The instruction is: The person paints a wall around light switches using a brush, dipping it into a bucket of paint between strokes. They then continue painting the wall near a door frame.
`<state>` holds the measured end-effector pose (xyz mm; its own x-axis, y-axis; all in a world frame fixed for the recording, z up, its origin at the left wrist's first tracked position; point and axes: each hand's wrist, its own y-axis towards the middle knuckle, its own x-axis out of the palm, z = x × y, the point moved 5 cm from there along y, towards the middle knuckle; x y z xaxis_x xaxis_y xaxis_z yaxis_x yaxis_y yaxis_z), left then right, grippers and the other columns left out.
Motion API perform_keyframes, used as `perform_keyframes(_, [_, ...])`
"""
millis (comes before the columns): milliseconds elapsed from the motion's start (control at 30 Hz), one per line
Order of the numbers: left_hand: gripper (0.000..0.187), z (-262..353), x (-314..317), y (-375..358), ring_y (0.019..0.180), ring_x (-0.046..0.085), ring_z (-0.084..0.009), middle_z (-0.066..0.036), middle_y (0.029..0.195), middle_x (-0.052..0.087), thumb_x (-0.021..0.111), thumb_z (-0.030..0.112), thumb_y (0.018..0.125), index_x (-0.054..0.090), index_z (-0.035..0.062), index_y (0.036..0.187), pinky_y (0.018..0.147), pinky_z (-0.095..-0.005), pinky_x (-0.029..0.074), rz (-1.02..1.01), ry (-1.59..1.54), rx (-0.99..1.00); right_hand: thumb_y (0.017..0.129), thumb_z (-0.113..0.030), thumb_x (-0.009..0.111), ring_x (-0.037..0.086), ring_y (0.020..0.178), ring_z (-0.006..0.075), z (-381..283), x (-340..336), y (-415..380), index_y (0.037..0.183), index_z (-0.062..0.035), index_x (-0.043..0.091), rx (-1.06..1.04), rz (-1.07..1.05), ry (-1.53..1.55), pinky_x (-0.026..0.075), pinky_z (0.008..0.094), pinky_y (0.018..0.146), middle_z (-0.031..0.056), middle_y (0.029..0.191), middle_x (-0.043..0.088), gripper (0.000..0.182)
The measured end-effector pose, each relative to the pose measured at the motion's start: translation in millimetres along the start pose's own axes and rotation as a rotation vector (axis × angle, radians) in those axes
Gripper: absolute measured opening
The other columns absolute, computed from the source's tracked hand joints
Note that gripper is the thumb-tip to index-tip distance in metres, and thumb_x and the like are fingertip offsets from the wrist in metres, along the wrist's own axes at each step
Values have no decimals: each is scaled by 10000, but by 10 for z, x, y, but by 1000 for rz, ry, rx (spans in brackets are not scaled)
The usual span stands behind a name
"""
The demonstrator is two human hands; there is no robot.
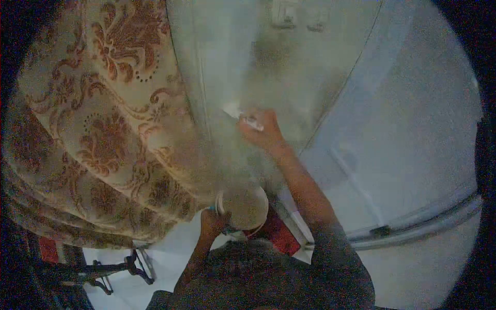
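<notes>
The right hand [261, 129] is raised against the pale wall [289, 62], fingers closed on a small white pad [235, 111] pressed flat to it, just beside the patterned curtain [103, 129]. The left hand [213, 222], lower down, grips a round container [245, 206]. The hands are well apart. Even pressure and short overlapping strokes would likely serve best, keeping the pad off the curtain and the container level.

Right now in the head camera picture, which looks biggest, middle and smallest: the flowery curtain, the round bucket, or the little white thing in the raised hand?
1. Flowery curtain, by far biggest.
2. Round bucket, held by the left hand.
3. Little white thing in the right hand, smallest.
</notes>
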<state>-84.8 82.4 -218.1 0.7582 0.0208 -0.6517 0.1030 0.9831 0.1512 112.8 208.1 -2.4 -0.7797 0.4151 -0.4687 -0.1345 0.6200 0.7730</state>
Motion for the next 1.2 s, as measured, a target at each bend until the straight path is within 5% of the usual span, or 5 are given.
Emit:
perform_keyframes(467, [466,-1634,1252,62,420,585,-192,-98,425,549,668,387,751,597,-17,530,462,-341,490,-163,-449,-104,723,-206,695,607,551,280,401,504,340,807,-94,527,-87,149,243,454,367,459,92,635,585,219])
perform_keyframes(767, [469,-198,90,66,427,588,-218,-131,527,599,701,383,721,628,-80,740,487,-342,507,-276,-366,-676,751,-184,652,601,545,275,-463,-131,305,776,-78,517,34,14,-75,441,371,453,110,634,574,173])
perform_keyframes(867, [445,-461,443,113,448,604,-218,-147,555,606,709,316,725,608,-105,828,492,-338,515,163,294,341,746,-171,657,594,523,268,-757,-407,611,756,-83,513,-304,335,-156,445,367,456,115,606,565,169])
perform_keyframes(967, [473,-189,246,184,482,624,-224,-168,595,621,702,306,729,582,-127,876,504,-351,521,-347,140,-230,746,-187,663,584,499,266,-712,-306,680,756,-89,516,-347,318,-118,452,362,464,107,579,555,177])
perform_keyframes(1200, [487,-365,257,147,490,623,-230,-146,598,628,664,371,753,592,-103,841,496,-372,503,-288,-134,-220,693,-180,696,557,514,253,-118,159,103,723,-69,553,-162,-35,-9,452,339,500,98,599,541,184])
